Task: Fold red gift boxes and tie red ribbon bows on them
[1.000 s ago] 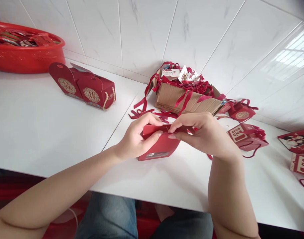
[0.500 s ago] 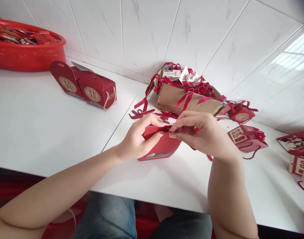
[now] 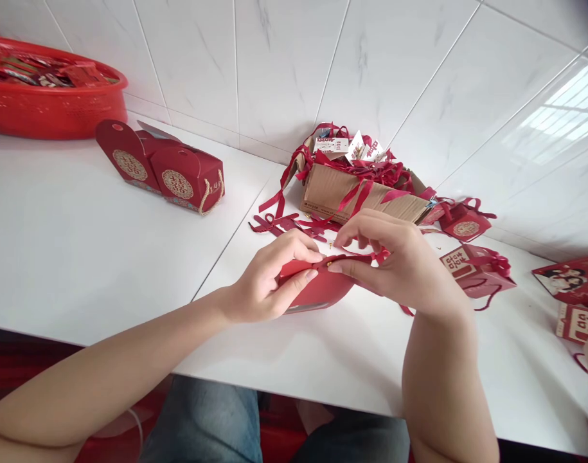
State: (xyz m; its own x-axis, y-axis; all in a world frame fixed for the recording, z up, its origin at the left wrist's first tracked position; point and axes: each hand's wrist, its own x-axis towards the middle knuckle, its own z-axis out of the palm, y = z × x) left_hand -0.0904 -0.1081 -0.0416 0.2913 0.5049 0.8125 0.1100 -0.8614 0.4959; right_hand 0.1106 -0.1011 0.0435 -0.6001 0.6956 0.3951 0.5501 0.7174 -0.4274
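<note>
While the dark-red panels bear gold or white emblems elsewhere, the plain red cardboard box (image 3: 329,292) between the hands shows no writing that I can read. It sits at the centre of the white tabletop (image 3: 130,276), near the person, its top edges drawn close together. The left hand (image 3: 269,276) pinches that top edge between thumb and fingers. The right hand (image 3: 394,257) has its thumb against the same edge, beside a tiny gold-coloured piece (image 3: 329,263); its forefinger arches above, a gap showing, and whether the other fingers press the card I cannot tell.

Just beyond lie loose red ribbon pieces (image 3: 274,224), then a brown corrugated-cardboard carton (image 3: 365,193) heaped with ribbon and white tags, its small print too blurred to read. To the right, a red box with a ribbon bow (image 3: 486,270) carries the character 囍 on a pale panel. Far left, a dark-red box with rope handle (image 3: 178,177) shows 囍 in gold medallions, near a round red plastic basin (image 3: 57,112).

Bare tabletop runs from the left hand to the rope-handled box; the near edge passes below both wrists, and the tiled wall (image 3: 284,71) bounds the far side.
</note>
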